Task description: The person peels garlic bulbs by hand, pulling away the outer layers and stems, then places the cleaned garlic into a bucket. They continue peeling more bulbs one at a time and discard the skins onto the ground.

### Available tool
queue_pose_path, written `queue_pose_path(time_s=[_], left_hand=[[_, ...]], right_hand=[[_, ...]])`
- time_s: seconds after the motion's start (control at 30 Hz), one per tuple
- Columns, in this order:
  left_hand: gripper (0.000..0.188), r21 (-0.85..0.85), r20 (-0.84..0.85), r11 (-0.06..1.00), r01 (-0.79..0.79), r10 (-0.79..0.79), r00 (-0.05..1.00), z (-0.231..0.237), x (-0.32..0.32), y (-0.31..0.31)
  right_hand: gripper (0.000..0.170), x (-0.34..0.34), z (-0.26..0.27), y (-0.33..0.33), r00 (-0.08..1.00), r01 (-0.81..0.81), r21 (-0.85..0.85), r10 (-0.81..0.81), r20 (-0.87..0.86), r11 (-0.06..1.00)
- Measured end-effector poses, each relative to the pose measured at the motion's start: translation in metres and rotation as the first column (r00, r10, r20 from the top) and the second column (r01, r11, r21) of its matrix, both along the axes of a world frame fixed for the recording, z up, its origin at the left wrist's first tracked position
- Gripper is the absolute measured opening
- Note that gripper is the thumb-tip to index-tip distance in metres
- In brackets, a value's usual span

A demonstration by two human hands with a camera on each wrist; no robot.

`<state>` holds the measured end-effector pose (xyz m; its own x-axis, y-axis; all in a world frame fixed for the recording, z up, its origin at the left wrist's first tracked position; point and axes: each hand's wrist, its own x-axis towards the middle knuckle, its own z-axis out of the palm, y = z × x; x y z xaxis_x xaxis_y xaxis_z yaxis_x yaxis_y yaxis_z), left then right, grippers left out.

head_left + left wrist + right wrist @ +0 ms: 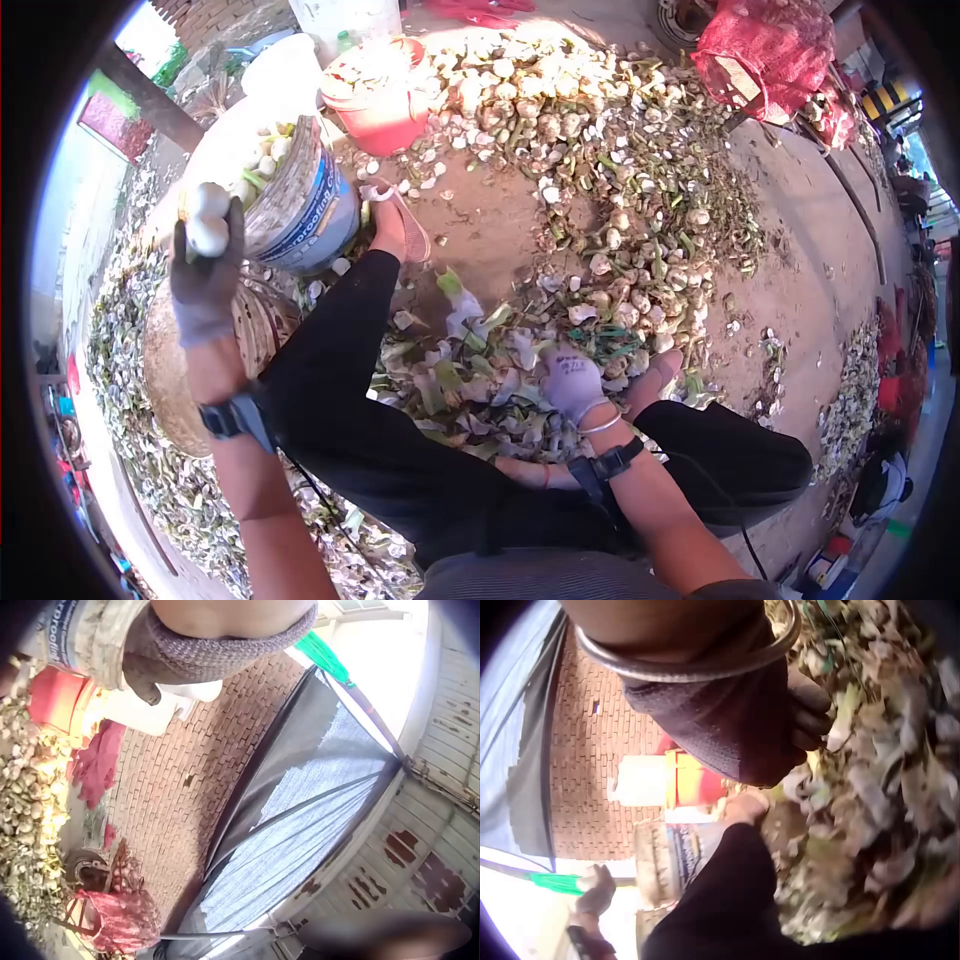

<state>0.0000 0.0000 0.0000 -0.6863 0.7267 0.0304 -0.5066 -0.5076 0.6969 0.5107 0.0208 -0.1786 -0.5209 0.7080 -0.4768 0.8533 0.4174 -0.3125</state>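
The left hand [205,285] grips round white bulbs [208,235] near a blue-labelled plastic bucket [312,222]; pale husks [480,385] surround the right hand [572,382], grip unclear.

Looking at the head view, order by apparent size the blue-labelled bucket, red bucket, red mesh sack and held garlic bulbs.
Blue-labelled bucket, red mesh sack: too alike to rank
Red bucket
Garlic bulbs

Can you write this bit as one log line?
left hand: holding white bulbs beside labelled bucket | right hand: at leafy peelings, hold unclear | red bucket: farther off
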Motion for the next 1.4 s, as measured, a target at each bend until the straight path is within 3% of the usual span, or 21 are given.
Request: queue_pose_path(time_s=[0.03, 0.07, 0.1, 0.17, 0.27, 0.37, 0.43, 0.5, 0.57, 0.63, 0.7, 0.77, 0.87, 0.97, 1.07, 1.1, 1.13, 1.17, 1.23, 1.33, 1.4], left_hand=[[0.087, 0.007, -0.001, 1.0, 0.005, -0.005, 1.0, 0.0, -0.001, 0.003], [0.082, 0.165, 0.29, 0.952, 0.259, -0.298, 0.909, -0.007, -0.051, 0.001], [0.082, 0.15, 0.337, 0.951, 0.269, -0.305, 0.891, -0.039, -0.06, 0.017], [0.064, -0.06, 0.404, 0.996, 0.07, -0.04, 0.914, 0.016, 0.025, 0.037], [0.069, -0.118, 0.29, 0.973, 0.2, -0.159, 0.944, 0.024, 0.148, 0.022], [0.05, -0.142, 0.205, 0.826, 0.545, -0.514, 0.833, -0.015, 0.226, -0.016], [0.05, -0.182, 0.298, 0.781, 0.598, -0.535, 0.79, -0.035, 0.265, -0.038], [0.047, -0.235, 0.36, 0.759, 0.607, -0.512, 0.78, -0.05, 0.294, -0.06], [0.045, -0.305, 0.388, 0.745, 0.593, -0.472, 0.792, -0.076, 0.322, -0.089], [0.045, -0.425, 0.355, 0.716, 0.554, -0.431, 0.829, -0.088, 0.338, -0.097], [0.044, -0.543, 0.324, 0.669, 0.507, -0.39, 0.862, -0.097, 0.348, -0.109], [0.042, -0.555, 0.286, 0.649, 0.52, -0.439, 0.852, -0.108, 0.353, -0.111], [0.052, -0.528, 0.253, 0.622, 0.578, -0.535, 0.806, -0.094, 0.367, -0.102], [0.062, -0.455, 0.23, 0.66, 0.598, -0.562, 0.795, -0.082, 0.379, -0.096], [0.065, -0.41, 0.0, 0.78, 0.472, -0.518, 0.856, -0.06, 0.386, -0.098], [0.065, -0.406, -0.003, 0.781, 0.475, -0.521, 0.853, -0.054, 0.386, -0.1], [0.065, -0.501, -0.455, 0.814, 0.295, -0.537, 0.71, -0.048, 0.383, -0.103], [0.064, -0.495, -0.787, 0.864, 0.094, -0.491, 0.373, -0.045, 0.382, -0.105], [0.063, -0.444, -0.808, 0.891, 0.095, -0.445, 0.386, -0.045, 0.389, -0.107], [0.061, -0.281, -0.956, 0.959, -0.032, -0.277, 0.094, -0.045, 0.386, -0.109], [0.062, -0.356, -0.911, 0.934, 0.021, -0.352, 0.215, -0.046, 0.384, -0.112]], right_hand=[[0.03, 0.003, -0.008, 0.013, 0.977, 0.181, 0.062, -0.172, -0.13, 0.982], [0.025, 0.005, -0.018, 0.023, 0.907, 0.36, 0.093, -0.325, -0.266, 0.928], [0.025, 0.03, -0.023, 0.04, 0.917, 0.359, 0.089, -0.333, -0.217, 0.929], [0.022, 0.025, -0.053, 0.064, 0.913, 0.391, 0.066, -0.379, -0.15, 0.918], [0.022, 0.016, -0.095, 0.065, 0.901, 0.366, -0.002, -0.355, -0.248, 0.931], [0.028, 0.002, -0.124, 0.053, 0.89, 0.279, -0.07, -0.285, -0.356, 0.958], [0.038, -0.013, -0.097, 0.042, 0.95, 0.3, -0.304, -0.255, 0.179, 0.904], [0.051, -0.003, -0.116, 0.031, 0.945, 0.303, -0.324, -0.24, 0.221, 0.896], [0.057, 0.013, -0.125, 0.013, 0.953, 0.302, -0.139, -0.303, 0.014, 0.943], [0.055, 0.022, -0.073, 0.016, 0.945, 0.31, -0.126, -0.319, -0.067, 0.942], [0.047, 0.033, -0.05, 0.016, 0.65, 0.336, -0.581, -0.629, -0.426, 0.741], [0.041, 0.031, -0.036, 0.01, 0.654, 0.34, -0.513, -0.591, -0.472, 0.788], [0.033, 0.02, 0.072, -0.014, 0.656, 0.33, -0.215, -0.387, -0.648, 0.919], [0.032, 0.022, 0.119, -0.044, 0.578, 0.153, -0.032, -0.115, -0.808, 0.988], [0.037, 0.031, 0.125, -0.063, 0.0, 0.134, -0.659, -0.665, -0.747, 0.74], [0.037, 0.034, 0.13, -0.061, -0.003, 0.137, -0.655, -0.661, -0.751, 0.743], [0.033, 0.037, 0.138, -0.057, 0.084, 0.128, -0.774, -0.784, -0.615, 0.621], [0.03, 0.039, 0.145, -0.056, 0.169, 0.133, -0.869, -0.875, -0.454, 0.477], [0.036, 0.024, 0.147, -0.067, 0.109, 0.124, -0.831, -0.84, -0.531, 0.542], [0.041, 0.025, 0.143, -0.073, 0.271, 0.221, -0.654, -0.69, -0.672, 0.724], [0.038, 0.032, 0.141, -0.069, 0.318, 0.157, -0.647, -0.659, -0.682, 0.746]])
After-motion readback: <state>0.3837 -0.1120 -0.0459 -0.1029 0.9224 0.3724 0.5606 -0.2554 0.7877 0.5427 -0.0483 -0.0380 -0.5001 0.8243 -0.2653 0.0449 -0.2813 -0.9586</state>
